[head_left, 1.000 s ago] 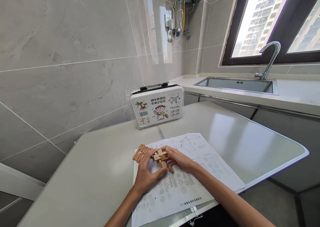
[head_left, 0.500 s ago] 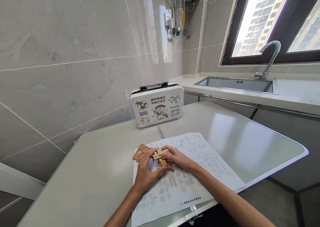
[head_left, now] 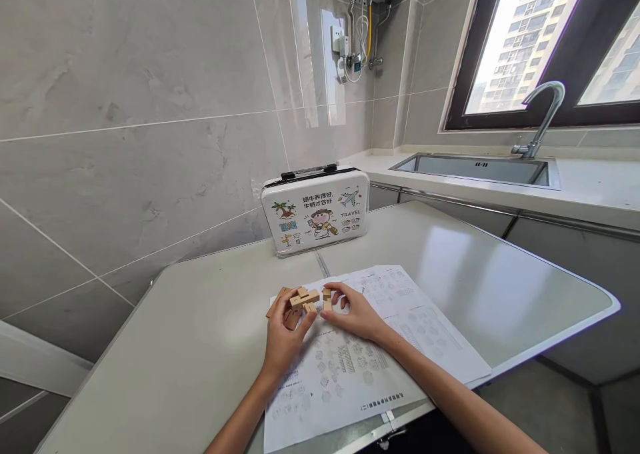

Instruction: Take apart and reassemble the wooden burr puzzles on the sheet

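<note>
**Two hands, two wooden parts**

Head view: the left hand [head_left: 284,337] pinches a wooden block cluster [head_left: 304,299] over the printed sheet [head_left: 360,367]. The right hand [head_left: 356,315] grips a single wooden piece [head_left: 327,299] just beside it, apparently to line up their notches against the diagrams.

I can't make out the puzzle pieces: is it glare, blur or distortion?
Head view: no blur; the small pale wooden puzzle blocks show tiny between the left hand and right hand. Head view: dark-framed window blown out, soft sheen on the grey table, none on the blocks. Head view: edges bend, wide-angle.
</note>
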